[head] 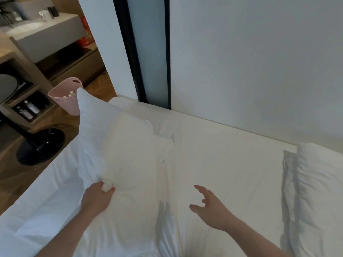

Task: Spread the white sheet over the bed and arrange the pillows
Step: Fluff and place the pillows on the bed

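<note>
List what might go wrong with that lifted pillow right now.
1. The left hand pinches only a corner of the pillow; so small a grip may slip, and the pillow would drop.
2. The right hand is open and off it, giving no support.
3. The pillow hangs near the bed edge and could fall towards the pink basket.

Wide open run of flat white sheet (232,164) down the middle of the bed, nothing lying on it between the raised pillow (115,145) on the left and the second pillow (319,182) along the right edge. The wall (259,62) closes off the far side right at the mattress. Off the left edge, a pink basket (65,95) and a black stand base (40,145) crowd the floor.
</note>
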Demonstrator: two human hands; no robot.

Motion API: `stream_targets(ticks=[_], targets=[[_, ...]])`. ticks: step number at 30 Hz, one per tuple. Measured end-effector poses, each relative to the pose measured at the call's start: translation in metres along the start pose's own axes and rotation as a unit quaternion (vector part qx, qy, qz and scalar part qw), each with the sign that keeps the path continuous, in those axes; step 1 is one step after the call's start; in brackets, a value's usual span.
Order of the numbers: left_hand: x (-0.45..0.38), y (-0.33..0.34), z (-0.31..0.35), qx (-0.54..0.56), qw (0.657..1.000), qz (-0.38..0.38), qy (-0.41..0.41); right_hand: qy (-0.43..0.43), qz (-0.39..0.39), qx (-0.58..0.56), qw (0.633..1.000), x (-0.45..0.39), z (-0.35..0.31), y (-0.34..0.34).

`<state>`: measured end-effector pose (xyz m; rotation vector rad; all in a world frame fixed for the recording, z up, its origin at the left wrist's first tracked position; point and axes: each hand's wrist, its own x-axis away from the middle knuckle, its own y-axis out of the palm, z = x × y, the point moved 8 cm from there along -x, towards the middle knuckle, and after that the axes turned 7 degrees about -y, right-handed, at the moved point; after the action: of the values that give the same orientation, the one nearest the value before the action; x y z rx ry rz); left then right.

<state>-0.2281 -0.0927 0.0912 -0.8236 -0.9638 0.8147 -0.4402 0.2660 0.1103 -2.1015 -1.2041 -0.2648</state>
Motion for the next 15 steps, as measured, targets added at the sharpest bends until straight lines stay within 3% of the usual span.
stream_targets(ticks=[4, 9, 15], targets=[[0.034, -0.008, 0.067, 0.107, 0.991, -0.011, 0.077, 0.03, 0.015, -0.05, 0.998, 0.005, 0.017, -0.007], [0.081, -0.019, 0.165, 0.227, 0.957, -0.066, 0.169, 0.06, 0.036, -0.112, 0.991, 0.013, 0.032, -0.019], [0.135, -0.024, 0.247, 0.33, 0.911, -0.142, 0.203, 0.125, 0.108, -0.206, 0.965, 0.045, 0.066, -0.068]])
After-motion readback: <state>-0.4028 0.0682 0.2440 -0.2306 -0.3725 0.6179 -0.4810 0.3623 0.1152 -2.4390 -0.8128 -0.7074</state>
